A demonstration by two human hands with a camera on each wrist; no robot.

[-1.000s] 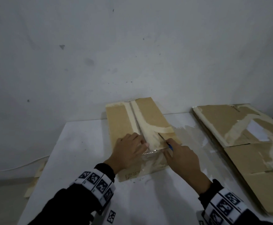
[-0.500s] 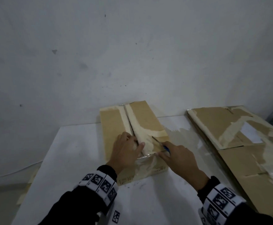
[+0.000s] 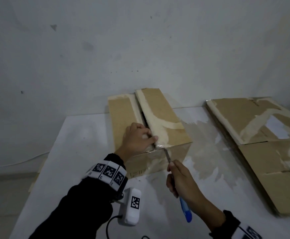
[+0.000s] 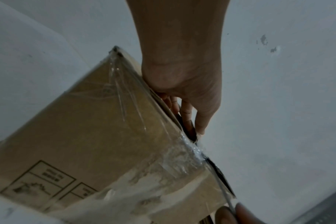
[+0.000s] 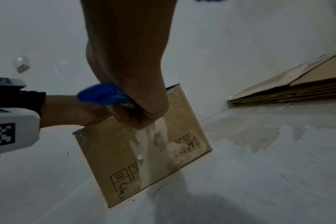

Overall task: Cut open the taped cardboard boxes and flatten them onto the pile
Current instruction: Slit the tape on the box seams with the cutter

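Observation:
A taped cardboard box [image 3: 159, 118] stands on the white table [image 3: 82, 135], its top seam split open along the middle. My left hand [image 3: 146, 136] rests on the near end of the seam, fingers curled into the gap at the left flap's edge, as the left wrist view shows at the left hand [image 4: 184, 94]. My right hand [image 3: 172, 169] grips a blue-handled knife [image 3: 184, 211] in front of the box. Its blade [image 3: 167, 156] points up at the taped front edge below the seam. The right wrist view shows the knife handle [image 5: 104, 94] over the box front [image 5: 144, 151].
A pile of flattened cardboard [image 3: 261, 135] lies on the right side of the table and reaches its right edge. A grey wall stands directly behind the box. Tape residue [image 3: 208, 144] marks the tabletop between the box and the pile.
My right hand has drawn the knife back from the box top toward me, down to the front edge. The left hand stays at the seam, which gapes wider.

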